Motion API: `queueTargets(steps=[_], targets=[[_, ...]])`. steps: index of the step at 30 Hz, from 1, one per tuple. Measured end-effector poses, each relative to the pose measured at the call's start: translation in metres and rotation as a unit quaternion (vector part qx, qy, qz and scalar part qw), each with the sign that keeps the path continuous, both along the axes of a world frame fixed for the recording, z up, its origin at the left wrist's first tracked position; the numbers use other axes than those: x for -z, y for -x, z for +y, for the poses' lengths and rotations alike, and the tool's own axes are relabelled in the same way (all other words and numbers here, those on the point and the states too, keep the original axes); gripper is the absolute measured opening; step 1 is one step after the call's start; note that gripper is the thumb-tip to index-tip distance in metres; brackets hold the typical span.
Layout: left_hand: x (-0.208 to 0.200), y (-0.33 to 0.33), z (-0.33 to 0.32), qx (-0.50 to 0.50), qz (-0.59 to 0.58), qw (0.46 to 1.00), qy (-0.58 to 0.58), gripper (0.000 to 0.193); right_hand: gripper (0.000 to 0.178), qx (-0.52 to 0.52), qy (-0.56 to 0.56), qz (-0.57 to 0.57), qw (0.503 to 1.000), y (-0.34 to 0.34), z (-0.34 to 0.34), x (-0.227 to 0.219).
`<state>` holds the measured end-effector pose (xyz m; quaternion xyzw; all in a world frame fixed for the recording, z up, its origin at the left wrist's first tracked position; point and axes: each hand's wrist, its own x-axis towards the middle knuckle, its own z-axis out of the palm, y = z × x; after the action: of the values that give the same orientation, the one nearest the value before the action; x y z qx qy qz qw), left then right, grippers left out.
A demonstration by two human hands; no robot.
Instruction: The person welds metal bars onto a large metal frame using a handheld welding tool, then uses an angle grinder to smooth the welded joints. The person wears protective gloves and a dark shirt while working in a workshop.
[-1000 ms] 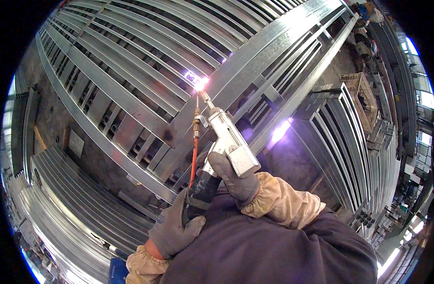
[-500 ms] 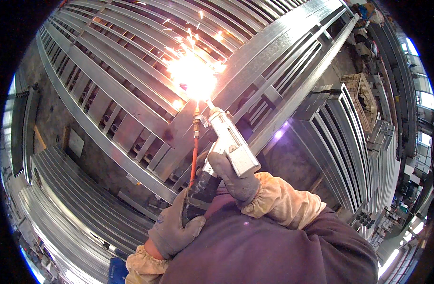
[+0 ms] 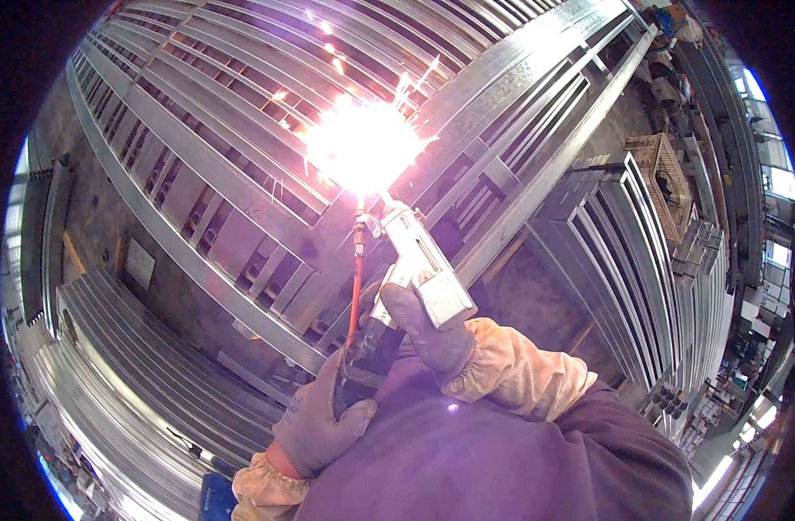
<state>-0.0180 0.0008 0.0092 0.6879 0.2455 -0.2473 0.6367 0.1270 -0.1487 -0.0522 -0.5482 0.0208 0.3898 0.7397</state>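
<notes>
My gloved right hand (image 3: pixel 432 339) is wrapped around the grip of a silver-white welding gun (image 3: pixel 425 265). My gloved left hand (image 3: pixel 321 424), lower and to the left, closes around the thick black cable (image 3: pixel 376 346) behind that grip. A thin orange-red wire-feed tube (image 3: pixel 356 291) runs from near my left hand up to a brass fitting beside the nozzle. At the gun's tip a white-hot glare (image 3: pixel 363 143) throws sparks, hiding the nozzle end and the spot it meets. Beneath it lies a large frame of grey metal tubes (image 3: pixel 267 221).
Stacked metal profiles (image 3: pixel 146 373) lie at lower left, and further long profiles (image 3: pixel 601 260) lean at right. A tan crate (image 3: pixel 662 187) stands beyond those. The frame's long outer rail (image 3: pixel 580 143) slants away to the far right.
The glare has grown slightly wider and turned more purple-white, with the sparks flying in a new pattern. The gun has shifted very slightly; both hands keep their grips.
</notes>
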Motion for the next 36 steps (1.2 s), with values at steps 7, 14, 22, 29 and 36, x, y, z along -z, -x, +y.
queueTargets(steps=[7,14,22,29,36], targets=[[-0.003,-0.002,0.000,-0.011,0.005,1.000,0.019,0.077,0.023,-0.013,0.004,0.031,0.999,0.000,0.000,-0.002],[-0.006,-0.001,0.001,0.008,0.041,0.999,-0.003,0.075,0.021,0.002,-0.023,0.004,1.000,0.004,-0.001,0.002],[0.001,0.006,0.002,0.003,0.011,1.000,0.011,0.076,0.023,-0.031,-0.005,0.022,0.999,0.001,-0.001,-0.002],[-0.006,0.000,0.002,0.004,0.031,0.999,0.005,0.076,0.023,0.011,0.004,0.021,1.000,0.010,-0.002,0.005],[-0.009,0.007,0.004,0.071,-0.017,0.992,-0.098,0.078,0.026,0.019,-0.022,0.009,1.000,0.009,0.000,0.000]])
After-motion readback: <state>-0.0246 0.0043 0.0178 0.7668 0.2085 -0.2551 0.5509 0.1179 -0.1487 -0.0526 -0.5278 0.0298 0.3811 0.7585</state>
